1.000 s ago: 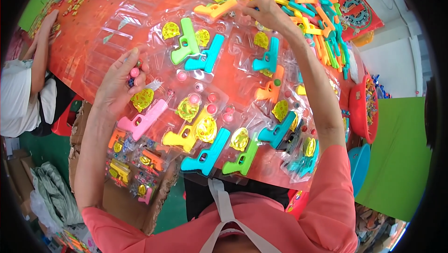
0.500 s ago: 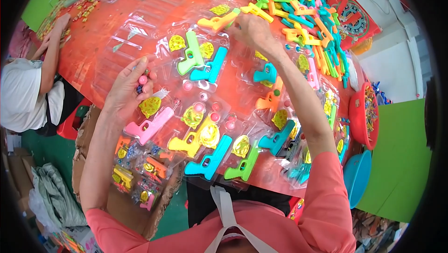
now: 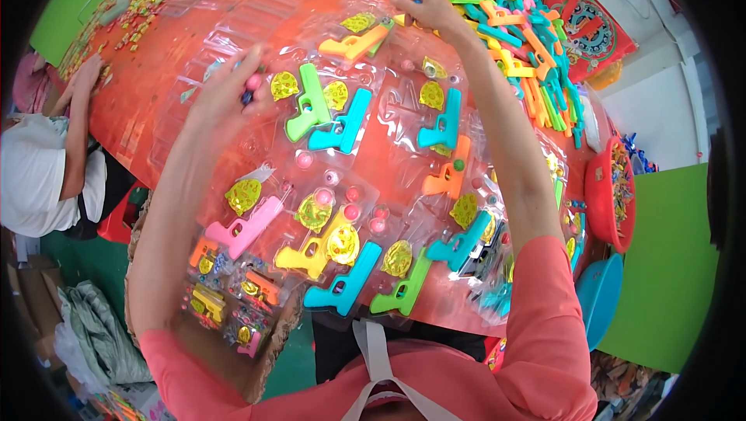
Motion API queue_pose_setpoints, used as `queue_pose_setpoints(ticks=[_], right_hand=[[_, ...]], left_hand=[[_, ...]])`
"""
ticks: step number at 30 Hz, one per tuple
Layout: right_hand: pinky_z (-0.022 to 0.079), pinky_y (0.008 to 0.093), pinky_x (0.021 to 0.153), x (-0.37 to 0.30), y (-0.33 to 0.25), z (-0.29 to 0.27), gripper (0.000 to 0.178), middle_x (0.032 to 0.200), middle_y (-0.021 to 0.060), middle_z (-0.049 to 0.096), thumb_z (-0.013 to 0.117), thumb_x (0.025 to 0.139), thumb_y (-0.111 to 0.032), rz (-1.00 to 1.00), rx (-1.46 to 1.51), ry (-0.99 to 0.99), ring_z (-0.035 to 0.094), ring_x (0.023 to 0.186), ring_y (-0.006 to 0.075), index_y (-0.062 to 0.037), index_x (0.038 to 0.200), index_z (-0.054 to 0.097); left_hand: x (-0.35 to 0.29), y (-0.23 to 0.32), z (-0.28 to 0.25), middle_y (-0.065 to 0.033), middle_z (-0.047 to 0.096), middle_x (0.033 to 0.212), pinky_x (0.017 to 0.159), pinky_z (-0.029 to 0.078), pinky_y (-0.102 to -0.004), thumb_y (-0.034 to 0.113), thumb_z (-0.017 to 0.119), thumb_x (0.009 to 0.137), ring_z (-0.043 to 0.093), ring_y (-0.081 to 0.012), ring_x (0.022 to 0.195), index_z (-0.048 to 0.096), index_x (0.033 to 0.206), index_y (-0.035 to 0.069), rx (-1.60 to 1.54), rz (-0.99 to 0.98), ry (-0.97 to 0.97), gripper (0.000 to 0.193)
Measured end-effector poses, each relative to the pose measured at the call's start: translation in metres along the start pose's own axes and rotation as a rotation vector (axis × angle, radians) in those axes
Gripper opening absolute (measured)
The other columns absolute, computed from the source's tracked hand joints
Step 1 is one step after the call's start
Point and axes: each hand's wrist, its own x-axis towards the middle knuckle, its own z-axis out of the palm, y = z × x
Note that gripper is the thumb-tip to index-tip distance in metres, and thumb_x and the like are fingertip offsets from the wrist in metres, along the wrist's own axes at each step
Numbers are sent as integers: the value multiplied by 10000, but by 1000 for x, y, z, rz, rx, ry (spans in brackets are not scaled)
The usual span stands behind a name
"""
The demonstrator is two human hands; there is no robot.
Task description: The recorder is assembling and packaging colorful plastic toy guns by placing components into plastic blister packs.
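Observation:
My left hand (image 3: pixel 221 95), slightly blurred, is curled around several small balls (image 3: pixel 252 81), pink and dark ones, above the left of the table. My right hand (image 3: pixel 431 11) is at the far side, fingers pinched close to the muzzle of an orange toy gun (image 3: pixel 356 43); what they hold, if anything, I cannot make out. Between my arms lie clear plastic blister trays (image 3: pixel 373 180) holding a green toy gun (image 3: pixel 309 102), a blue toy gun (image 3: pixel 342 122), a pink toy gun (image 3: pixel 247 224) and others. Yellow round foil packets (image 3: pixel 343 244) and pink balls (image 3: pixel 304 159) sit in them.
A pile of colourful toy guns (image 3: pixel 505 21) covers the far right. At the right stand a red basin (image 3: pixel 597 196) and a blue basin (image 3: pixel 602 304). A cardboard box (image 3: pixel 264 359) of packed toys is at lower left. Another person's hands (image 3: pixel 81 79) rest at the far left.
My right hand has moved farther away from me, off the tray with the orange toy gun. My left hand has risen with the balls. The trays appear shifted slightly in view.

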Motion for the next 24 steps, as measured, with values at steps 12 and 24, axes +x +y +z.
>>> queue_pose_setpoints(ticks=[12, 24], right_hand=[[225, 173, 415, -37, 3, -36, 266, 731, -32, 463, 656, 885, -305, 236, 755, -211, 341, 522, 17, -60, 886, 554], [396, 177, 500, 43, -19, 26, 300, 639, -38, 568, 668, 864, -333, -95, 343, -77, 516, 560, 34, -35, 835, 653]], left_hand=[[200, -8, 86, -34, 490, 667, 374, 256, -197, 112, 616, 906, 439, -74, 520, 514, 1006, 47, -54, -96, -17, 157], [111, 17, -2, -61, 516, 758, 498, 348, -216, 138, 634, 901, 465, -89, 612, 525, 1029, 20, -287, -121, 16, 206]])
